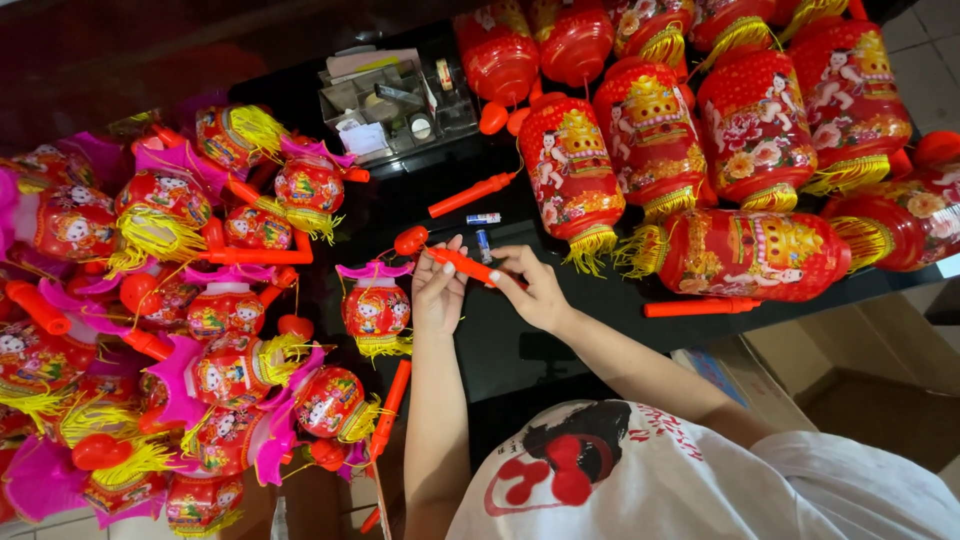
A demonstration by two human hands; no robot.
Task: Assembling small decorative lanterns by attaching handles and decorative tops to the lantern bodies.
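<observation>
Both my hands hold one red plastic lantern stick over the black table. My left hand grips its rounded end, my right hand its other end. A small round red lantern with a pink roof hangs or lies just left of my left hand, on a thin string from the stick's tip. Two small batteries lie on the table just beyond my fingers.
Several small pink-roofed lanterns with yellow tassels crowd the left. Large red cylinder lanterns fill the far right. A clear organiser tray stands at the back. Loose red sticks lie about. Cardboard boxes sit on the floor, right.
</observation>
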